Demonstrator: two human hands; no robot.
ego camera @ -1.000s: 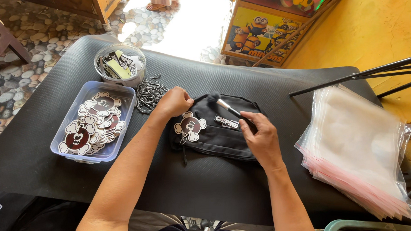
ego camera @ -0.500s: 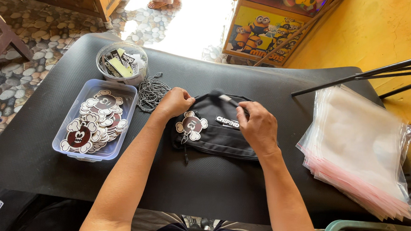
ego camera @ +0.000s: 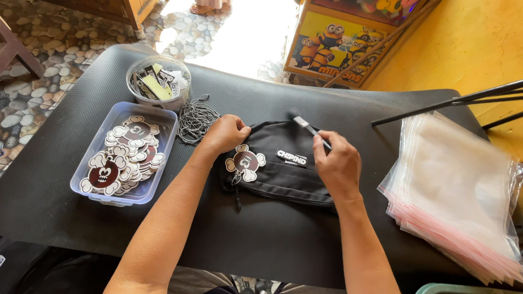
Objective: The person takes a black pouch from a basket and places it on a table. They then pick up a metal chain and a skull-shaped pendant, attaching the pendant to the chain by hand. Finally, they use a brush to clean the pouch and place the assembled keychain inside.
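In the middle of the dark padded table [ego camera: 64, 215] lies a black fabric pouch [ego camera: 284, 171], flat, with a small white rectangular label [ego camera: 291, 158] sewn near its centre and a brown-and-cream bone-edged round tag [ego camera: 245, 163] resting on its left part. The left hand [ego camera: 227, 132] sits curled at the pouch's upper left corner, fingers closed on the fabric or something small there; what exactly it pinches is hidden under the knuckles. The right hand [ego camera: 337, 163] rests over the pouch's right side with thumb and fingers pinched around a thin silver-grey stick [ego camera: 310, 129] that slants up and to the left over the top edge of the pouch. To the left of the pouch, a clear rectangular plastic tub [ego camera: 93, 188] holds a heap of the same brown-and-cream tags, and behind it a round clear container [ego camera: 158, 81] holds small printed cards in yellow, black and white. Between that container and the left hand lies a loose tangle of ball chains [ego camera: 195, 119], just beside the wrist. On the right side of the table, well apart from the pouch, a thick stack of clear plastic bags with pink sealing strips [ego camera: 453, 190] spreads toward the edge. Two dark metal rods [ego camera: 463, 100] cross above that stack. Beyond the table a colourful cartoon poster [ego camera: 336, 41] leans against the yellow wall [ego camera: 484, 39].
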